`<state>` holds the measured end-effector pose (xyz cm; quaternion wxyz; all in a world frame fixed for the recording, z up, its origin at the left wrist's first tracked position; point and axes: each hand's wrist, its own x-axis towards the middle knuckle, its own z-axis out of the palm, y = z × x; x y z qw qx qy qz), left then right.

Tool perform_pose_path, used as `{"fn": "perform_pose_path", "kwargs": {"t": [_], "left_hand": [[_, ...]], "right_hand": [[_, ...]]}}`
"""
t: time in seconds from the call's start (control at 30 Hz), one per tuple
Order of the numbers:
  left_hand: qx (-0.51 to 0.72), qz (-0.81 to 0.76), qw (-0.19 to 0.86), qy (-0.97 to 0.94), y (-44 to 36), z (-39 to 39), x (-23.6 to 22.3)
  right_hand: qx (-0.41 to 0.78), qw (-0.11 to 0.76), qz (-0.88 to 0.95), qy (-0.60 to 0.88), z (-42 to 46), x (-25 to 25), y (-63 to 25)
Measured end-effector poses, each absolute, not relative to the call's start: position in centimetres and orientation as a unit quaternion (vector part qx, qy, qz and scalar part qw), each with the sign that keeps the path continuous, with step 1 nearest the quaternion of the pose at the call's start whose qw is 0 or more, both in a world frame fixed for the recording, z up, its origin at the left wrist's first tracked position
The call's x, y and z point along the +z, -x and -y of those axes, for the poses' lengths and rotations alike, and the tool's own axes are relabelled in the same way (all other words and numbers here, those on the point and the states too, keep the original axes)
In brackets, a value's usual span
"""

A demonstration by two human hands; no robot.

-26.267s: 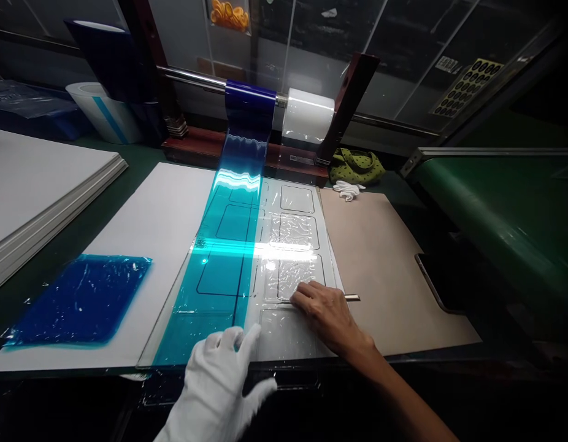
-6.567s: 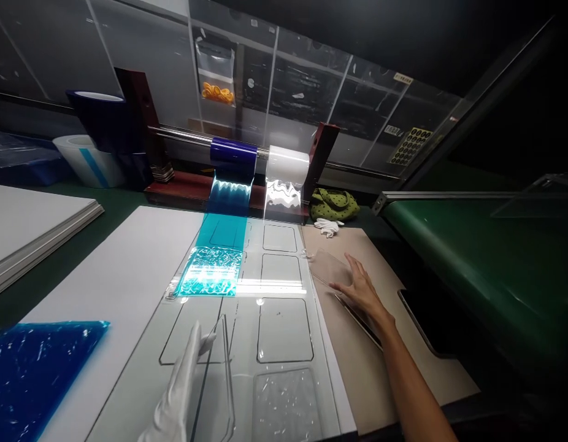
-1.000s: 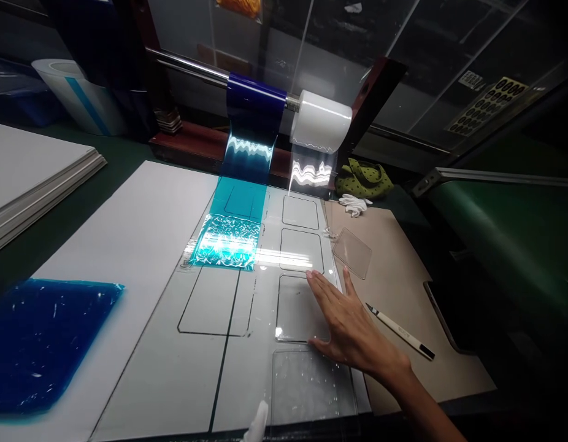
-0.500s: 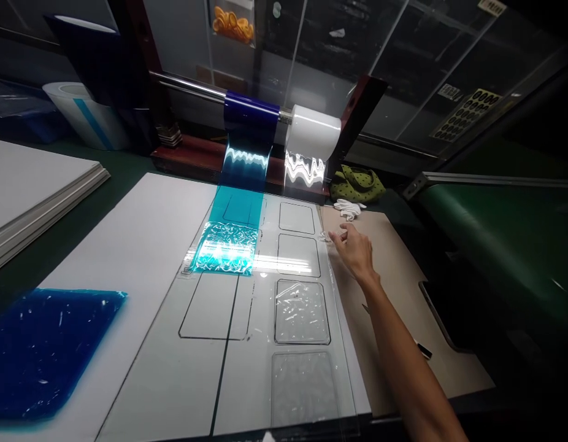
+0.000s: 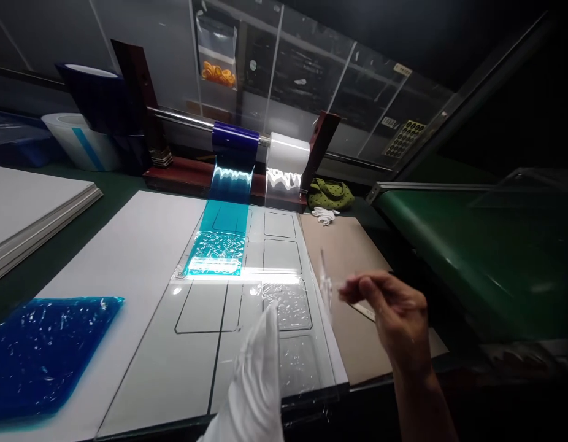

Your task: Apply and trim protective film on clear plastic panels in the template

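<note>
My left hand point(image 5: 254, 374), in a white glove, comes in from the bottom edge over a clear sheet point(image 5: 260, 356) with black outlined frames. Its fingers are stretched out together, with the tips in front of a crinkled clear film patch point(image 5: 295, 304); I cannot tell whether they touch it. My bare right hand point(image 5: 397, 310) is above the brown board point(image 5: 346, 245), fingers pinched. A blurred scrap of clear film point(image 5: 327, 285) shows at its fingertips. Below it lies a thin pale tool point(image 5: 361, 312), partly hidden.
A blue film roll point(image 5: 235, 135) and a white-core clear roll point(image 5: 291, 147) hang on a rod at the back. Teal film point(image 5: 224, 218) runs onto the sheet. Dark blue film point(image 5: 58, 356) lies left, a white glove point(image 5: 325, 215) back right, a green surface point(image 5: 449, 264) far right.
My gloved left hand has entered from the bottom. The right hand has moved toward me and right, with the clear scrap shifting along with it. The view has tilted.
</note>
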<state>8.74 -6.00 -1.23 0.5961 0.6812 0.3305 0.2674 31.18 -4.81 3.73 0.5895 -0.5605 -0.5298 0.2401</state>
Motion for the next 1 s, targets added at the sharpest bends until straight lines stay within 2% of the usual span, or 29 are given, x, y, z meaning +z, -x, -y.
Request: {"fn": "perform_pose_path", "kwargs": {"t": [0.07,0.17,0.23,0.27,0.33,0.4,0.53,0.63,0.73,0.87,0.93,1.0], "left_hand": [[0.308,-0.342,0.511,-0.726,-10.2,5.9,-1.3],[0.374,-0.382,0.290,-0.794,-11.6,6.5,-1.7],[0.389,-0.406,0.174,-0.808,-11.6,6.6,-2.2],[0.386,-0.410,0.150,-0.813,-11.4,6.5,-2.5],[0.371,-0.381,0.124,-0.838,-10.8,6.0,-2.8],[0.351,-0.350,0.103,-0.862,-10.2,5.3,-2.9],[0.270,-0.377,0.058,-0.884,-10.1,4.5,-2.2],[0.152,-0.427,0.054,-0.890,-10.6,4.3,-0.8],[0.038,-0.429,0.036,-0.902,-11.1,3.9,0.7],[-0.034,-0.396,-0.057,-0.916,-12.0,3.8,2.0],[-0.059,-0.400,-0.097,-0.909,-12.3,3.9,2.1],[-0.039,-0.402,-0.092,-0.910,-12.3,3.9,1.8]], "right_hand": [[0.353,0.625,0.483,0.501,7.2,3.5,-29.4],[0.461,0.664,0.380,0.450,9.0,2.0,-28.3],[0.428,0.682,0.334,0.489,9.5,0.6,-28.9],[0.382,0.684,0.329,0.527,9.6,0.0,-29.3],[0.278,0.659,0.347,0.607,9.7,-0.8,-30.2],[0.243,0.606,0.391,0.649,9.8,-1.1,-30.6],[0.347,0.498,0.462,0.647,9.4,0.0,-29.4],[0.358,0.424,0.516,0.653,8.7,1.2,-28.1],[0.262,0.334,0.606,0.672,8.3,1.8,-27.3],[0.099,0.221,0.706,0.666,8.5,1.5,-26.2],[0.073,0.211,0.719,0.658,8.8,1.3,-26.1],[0.087,0.245,0.698,0.667,9.0,1.2,-26.3]]}}
